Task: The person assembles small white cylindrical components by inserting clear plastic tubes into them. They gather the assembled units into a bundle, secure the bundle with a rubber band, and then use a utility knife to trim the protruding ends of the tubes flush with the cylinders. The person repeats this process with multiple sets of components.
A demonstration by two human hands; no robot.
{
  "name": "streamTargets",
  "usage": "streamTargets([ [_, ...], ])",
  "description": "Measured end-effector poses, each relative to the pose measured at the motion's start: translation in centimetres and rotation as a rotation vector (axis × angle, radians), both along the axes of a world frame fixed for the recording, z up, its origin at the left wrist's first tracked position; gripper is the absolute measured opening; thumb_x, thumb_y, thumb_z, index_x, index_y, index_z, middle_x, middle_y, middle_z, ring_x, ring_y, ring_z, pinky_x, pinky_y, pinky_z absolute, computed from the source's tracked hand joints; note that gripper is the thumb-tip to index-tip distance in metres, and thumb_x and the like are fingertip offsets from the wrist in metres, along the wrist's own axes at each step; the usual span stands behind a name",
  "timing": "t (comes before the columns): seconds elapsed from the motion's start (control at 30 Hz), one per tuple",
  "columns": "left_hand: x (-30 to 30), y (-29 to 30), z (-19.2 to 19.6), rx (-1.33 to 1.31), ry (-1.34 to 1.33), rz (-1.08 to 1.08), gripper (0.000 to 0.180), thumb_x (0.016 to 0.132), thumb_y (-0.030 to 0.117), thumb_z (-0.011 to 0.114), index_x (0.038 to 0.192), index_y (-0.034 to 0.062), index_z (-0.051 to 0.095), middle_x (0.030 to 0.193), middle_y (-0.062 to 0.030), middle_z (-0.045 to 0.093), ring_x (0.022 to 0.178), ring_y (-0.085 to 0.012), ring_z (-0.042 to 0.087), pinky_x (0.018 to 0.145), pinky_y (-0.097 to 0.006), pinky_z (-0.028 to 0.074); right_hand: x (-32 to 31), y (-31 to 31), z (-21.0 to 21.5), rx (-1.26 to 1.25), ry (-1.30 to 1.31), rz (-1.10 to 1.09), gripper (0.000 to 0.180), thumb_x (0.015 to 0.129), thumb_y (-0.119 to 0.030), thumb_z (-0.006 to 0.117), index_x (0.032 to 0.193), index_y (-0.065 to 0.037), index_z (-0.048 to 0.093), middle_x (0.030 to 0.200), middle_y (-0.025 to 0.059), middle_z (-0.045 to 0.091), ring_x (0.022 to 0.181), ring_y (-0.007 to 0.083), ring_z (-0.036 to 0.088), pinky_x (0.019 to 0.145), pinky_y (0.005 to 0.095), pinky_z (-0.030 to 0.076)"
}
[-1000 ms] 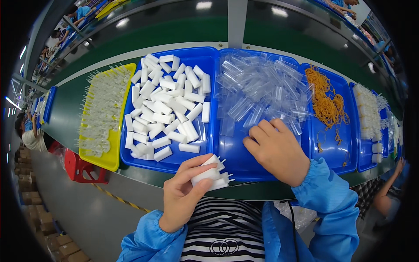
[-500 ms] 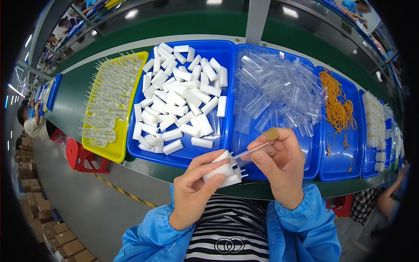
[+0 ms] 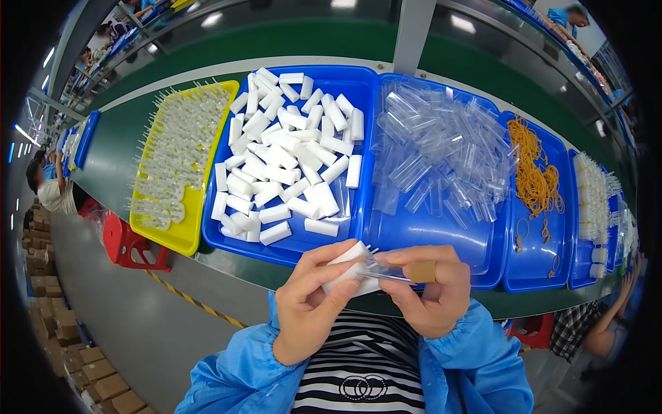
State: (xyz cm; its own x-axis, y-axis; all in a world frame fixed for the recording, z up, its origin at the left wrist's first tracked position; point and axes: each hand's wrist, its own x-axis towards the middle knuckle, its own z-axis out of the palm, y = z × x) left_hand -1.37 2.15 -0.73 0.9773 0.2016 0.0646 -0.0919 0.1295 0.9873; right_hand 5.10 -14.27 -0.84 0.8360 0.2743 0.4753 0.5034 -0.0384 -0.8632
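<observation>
White blocks (image 3: 343, 276) are being held in a small cluster in front of the person's body, at the near edge of the green surface (image 3: 110, 148). On that surface a blue tray (image 3: 365, 131) is holding loose white pieces (image 3: 283, 157), a second blue tray (image 3: 441, 238) beside it is carrying a heap of clear sleeves (image 3: 441, 155), a yellow tray (image 3: 219, 141) on the left is carrying pinned white parts (image 3: 179, 145), and a third blue tray (image 3: 527, 259) on the right is holding orange bands (image 3: 534, 165). The left hand (image 3: 314, 303) is gripping the cluster between thumb and fingers, while the right hand (image 3: 438, 297) is pinching a transparent sleeve (image 3: 393, 276). That sleeve is pointing toward the cluster's right side, where thin white pins (image 3: 371, 250) are sticking out; whether it is fitting around any of them, fingers and glare are hiding. Doing this well is probably calling for a steady left grip, with the pin ends facing squarely toward the sleeve's mouth. Pinching lightly is likely helping, since thin plastic may be flattening under pressure and a squashed mouth may be catching on the pin tips. Small, straight pushes are probably serving better than twisting, which could be bending the pins.
</observation>
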Motion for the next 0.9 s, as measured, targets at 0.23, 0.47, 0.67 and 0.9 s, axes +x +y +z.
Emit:
streamTargets([
  [0.23,0.5,0.5,0.6,0.091,0.014,0.011,0.024,0.090,-0.002,0.065,0.114,-0.0029,0.068,0.128,-0.0193,0.056,0.116,-0.0236,0.057,0.097,-0.034,0.047,-0.1,0.0,-0.5,0.076,0.082,-0.018,0.037,0.076,-0.003,0.082,0.097,-0.001,0.052,0.101,0.0155,0.070,0.085,0.0177,0.069,0.072,0.0275,0.055],
  [0.47,0.9,0.1,0.3,-0.161,0.046,0.054,0.019,0.089,-0.002,0.065,0.108,-0.0015,0.068,0.126,-0.0188,0.057,0.113,-0.0225,0.058,0.098,-0.034,0.047,-0.8,0.5,-0.7,0.174,0.145,-0.036,0.039,0.076,-0.001,0.082,0.098,-0.002,0.049,0.101,0.0179,0.069,0.086,0.0190,0.069,0.074,0.0287,0.056],
  [0.67,0.6,0.5,0.3,0.120,-0.045,0.033,0.017,0.087,-0.002,0.068,0.105,-0.0020,0.068,0.126,-0.0191,0.056,0.112,-0.0238,0.059,0.094,-0.034,0.050,0.4,-0.2,0.1,0.047,0.168,0.023,0.035,0.077,-0.002,0.081,0.098,-0.002,0.053,0.098,0.0164,0.069,0.088,0.0214,0.069,0.076,0.0306,0.055],
  [0.9,0.0,0.4,0.3,0.421,-0.106,0.041,0.032,0.084,-0.001,0.072,0.115,-0.0022,0.067,0.133,-0.0214,0.053,0.115,-0.0274,0.059,0.095,-0.035,0.050,2.4,-1.2,1.0,-0.007,0.416,0.194,0.025,0.080,-0.010,0.079,0.096,-0.003,0.061,0.097,0.0101,0.068,0.101,0.0194,0.064,0.091,0.0324,0.048],
])
